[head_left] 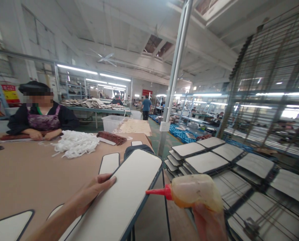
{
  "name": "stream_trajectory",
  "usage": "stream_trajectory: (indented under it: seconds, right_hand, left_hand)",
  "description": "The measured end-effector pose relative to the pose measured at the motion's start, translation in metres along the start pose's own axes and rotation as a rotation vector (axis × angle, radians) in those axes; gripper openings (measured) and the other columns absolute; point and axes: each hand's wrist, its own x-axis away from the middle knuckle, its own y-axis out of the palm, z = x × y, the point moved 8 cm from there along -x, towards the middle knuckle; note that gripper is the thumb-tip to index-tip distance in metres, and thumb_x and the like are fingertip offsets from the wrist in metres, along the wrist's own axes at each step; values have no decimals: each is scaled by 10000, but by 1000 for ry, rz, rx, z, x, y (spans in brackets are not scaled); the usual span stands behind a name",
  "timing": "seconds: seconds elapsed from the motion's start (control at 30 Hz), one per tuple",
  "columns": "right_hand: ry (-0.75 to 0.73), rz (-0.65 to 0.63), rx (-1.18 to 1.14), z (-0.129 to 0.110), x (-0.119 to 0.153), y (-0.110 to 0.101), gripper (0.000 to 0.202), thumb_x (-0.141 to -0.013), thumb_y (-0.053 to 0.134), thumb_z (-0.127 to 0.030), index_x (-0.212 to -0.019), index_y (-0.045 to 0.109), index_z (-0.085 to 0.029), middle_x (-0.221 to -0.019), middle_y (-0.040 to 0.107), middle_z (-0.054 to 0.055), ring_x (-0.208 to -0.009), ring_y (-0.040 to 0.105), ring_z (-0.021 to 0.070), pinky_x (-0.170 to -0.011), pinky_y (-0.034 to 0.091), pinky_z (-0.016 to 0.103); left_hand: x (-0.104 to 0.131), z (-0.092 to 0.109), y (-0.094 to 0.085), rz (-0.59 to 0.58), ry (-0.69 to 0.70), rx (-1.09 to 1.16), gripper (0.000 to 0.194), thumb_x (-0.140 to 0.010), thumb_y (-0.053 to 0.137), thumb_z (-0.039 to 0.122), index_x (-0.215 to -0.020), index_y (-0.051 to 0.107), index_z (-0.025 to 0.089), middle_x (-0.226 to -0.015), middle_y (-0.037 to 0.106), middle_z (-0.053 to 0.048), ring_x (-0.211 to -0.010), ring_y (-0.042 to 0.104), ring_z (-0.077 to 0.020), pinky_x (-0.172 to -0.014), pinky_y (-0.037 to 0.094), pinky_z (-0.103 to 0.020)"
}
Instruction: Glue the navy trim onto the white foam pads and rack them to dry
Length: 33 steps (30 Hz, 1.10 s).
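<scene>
My left hand (99, 187) grips the left edge of a long white panel (124, 180) with rounded corners and a dark rim, thumb on its face. The panel tilts up over the table's corner. In my right hand (209, 221) is a squeeze bottle (196, 190) of yellowish glue-like liquid, lying sideways. Its red nozzle points left, with the tip at the panel's right edge. Whether the tip touches cannot be made out. Behind the panel's top end is a stack of dark-edged pieces (139, 149).
More white panels lie on the brown table (64, 177). A heap of white strips (75, 143) and a brown bundle (111, 138) sit farther back. A co-worker (44, 113) sits at the far left. Racks of panels (206, 162) stand at right, beside a metal post (176, 67).
</scene>
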Motion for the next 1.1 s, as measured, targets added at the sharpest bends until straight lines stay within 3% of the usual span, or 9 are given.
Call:
stream_trajectory:
  seconds: [0.17,0.3,0.47,0.77,0.97,1.1]
  right_hand:
    - [35,16,-22,0,4,4,542,-598,848,-265,-1099,643,-275,-897,718,9,-806,662,203,-752,542,289]
    - [32,-39,18,-3,7,15,598,-605,844,-340,-1153,618,-260,-938,713,46,-816,666,237,-725,551,328]
    - [19,-12,45,-6,13,20,549,-597,849,-346,-1099,652,-243,-878,725,53,-789,671,237,-705,553,320]
    - [70,8,14,-3,16,18,569,-564,865,-344,-1091,665,-266,-897,733,25,-828,665,215,-739,533,285]
    - [44,5,49,-6,19,20,536,-572,857,-357,-1064,675,-246,-849,733,42,-754,679,243,-668,550,324]
    - [60,3,72,-2,20,16,573,-573,844,-378,-1101,658,-253,-907,733,55,-796,680,272,-707,560,372]
  left_hand:
    - [-4,0,0,18,-11,16,450,-624,789,437,-953,706,143,-750,766,-66,-610,697,-180,-531,539,-216]
    - [-5,4,4,26,6,25,427,-615,797,420,-918,703,136,-722,761,-61,-596,693,-184,-518,535,-225]
    - [-10,7,7,10,41,42,429,-599,801,436,-871,694,121,-698,753,-72,-575,685,-186,-507,533,-237]
    - [-25,10,9,41,42,51,524,-497,828,508,-812,688,114,-655,744,-83,-534,664,-180,-479,531,-242]
    - [-33,13,10,48,45,45,533,-464,835,520,-781,679,120,-616,732,-73,-510,654,-177,-453,514,-233]
    - [-37,18,11,54,51,47,517,-431,842,526,-708,663,128,-597,727,-70,-500,649,-175,-449,512,-229]
